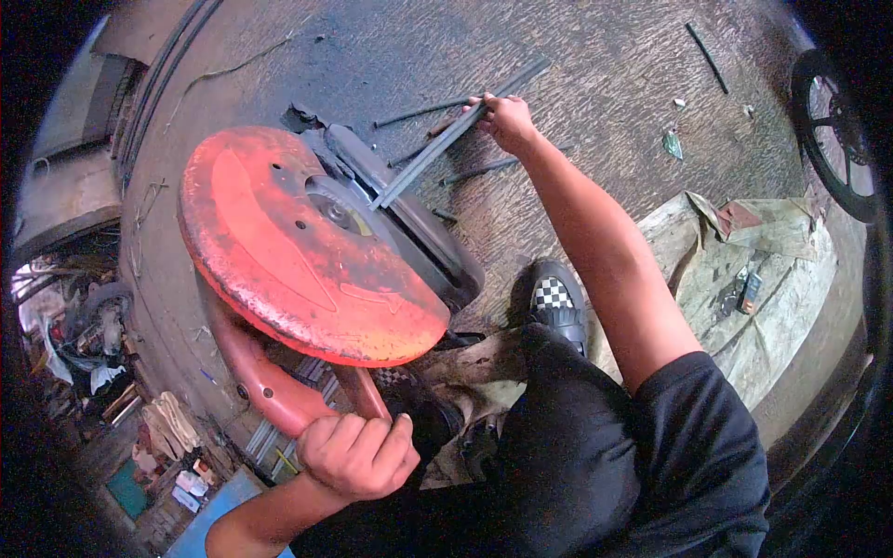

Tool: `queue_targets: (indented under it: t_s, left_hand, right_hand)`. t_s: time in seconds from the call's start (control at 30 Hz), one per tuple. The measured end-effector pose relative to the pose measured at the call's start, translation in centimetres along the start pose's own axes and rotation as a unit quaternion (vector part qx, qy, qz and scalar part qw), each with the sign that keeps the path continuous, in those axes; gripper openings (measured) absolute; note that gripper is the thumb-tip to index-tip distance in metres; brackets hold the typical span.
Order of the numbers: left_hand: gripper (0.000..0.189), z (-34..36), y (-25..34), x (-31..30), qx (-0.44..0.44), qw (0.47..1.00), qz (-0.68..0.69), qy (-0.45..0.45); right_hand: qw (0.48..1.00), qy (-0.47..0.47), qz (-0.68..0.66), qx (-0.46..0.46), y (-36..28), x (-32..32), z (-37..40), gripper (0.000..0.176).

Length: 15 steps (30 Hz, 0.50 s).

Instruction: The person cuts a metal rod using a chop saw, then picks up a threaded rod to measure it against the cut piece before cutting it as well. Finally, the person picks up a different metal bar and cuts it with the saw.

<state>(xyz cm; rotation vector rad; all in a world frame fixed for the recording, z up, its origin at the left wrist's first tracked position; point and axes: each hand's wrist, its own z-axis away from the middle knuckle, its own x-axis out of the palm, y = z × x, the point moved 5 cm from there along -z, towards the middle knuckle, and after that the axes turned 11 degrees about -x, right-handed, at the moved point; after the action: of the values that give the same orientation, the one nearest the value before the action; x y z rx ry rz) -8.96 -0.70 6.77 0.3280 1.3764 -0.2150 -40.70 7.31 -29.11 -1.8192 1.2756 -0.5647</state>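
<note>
My left hand (pixel 358 454) is wrapped round the end of a red metal frame (pixel 270 386) at the bottom centre-left. Above that frame sits a large round red cover (pixel 288 251), scuffed with black. A dark wheel or tyre-like part (pixel 437 246) lies just behind the cover. My right hand (pixel 502 121) reaches forward, its fingers closed on a long grey metal bar (pixel 433 158) that slants down toward the cover. Other dark rods (pixel 419 112) lie on the floor under and around the bar.
A spoked wheel (pixel 833 135) is at the right edge. Stained cloth (pixel 744 316) spreads over the floor at right, with a small orange-and-black packet (pixel 751 293) on it. Mixed clutter (pixel 102 335) fills the left side. A checkered shoe (pixel 555 296) is near the centre.
</note>
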Motion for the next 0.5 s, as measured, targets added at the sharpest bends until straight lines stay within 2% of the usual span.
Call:
queue_targets:
  t_s: [0.03,0.07,0.1,0.23,0.3,0.4,0.43,0.47,0.5]
  left_hand:
    - [0.015,0.0,0.0,0.0,0.007,1.0,-0.001,0.01]
    - [0.015,0.0,-0.1,0.0,0.007,1.0,-0.001,0.01]
    - [0.015,0.0,-0.1,0.0,0.007,1.0,0.0,0.008]
    - [0.016,0.0,0.0,-0.1,0.004,1.0,0.002,0.009]
    - [0.016,0.0,0.0,-0.1,0.003,1.0,0.003,0.008]
    - [0.015,0.0,0.0,-0.1,0.002,1.0,0.002,0.003]
    - [0.015,0.0,0.0,-0.1,0.002,1.0,0.002,-0.001]
    - [0.015,0.0,0.0,-0.1,0.002,1.0,0.002,-0.001]
    - [0.015,0.0,0.0,-0.1,0.005,1.0,0.003,0.0]
  right_hand:
    - [1.0,0.0,0.0,0.0,0.1,-0.1,0.0,0.022]
    - [0.941,0.156,-0.194,0.228,2.5,-1.0,1.1,0.022]
    - [0.772,0.295,-0.364,0.43,1.1,-0.5,1.8,0.022]
    - [0.775,0.287,-0.374,0.42,1.1,-0.5,1.7,0.022]
    - [0.745,0.302,-0.419,0.422,0.9,-0.2,1.6,0.016]
    - [0.748,0.3,-0.399,0.437,0.8,-0.4,1.7,0.018]
    - [0.748,0.3,-0.399,0.437,3.4,-0.2,2.9,0.018]
    - [0.93,0.155,-0.231,0.242,7.4,-0.7,3.5,0.019]
    - [0.999,-0.009,-0.035,0.017,8.1,0.0,3.8,0.021]
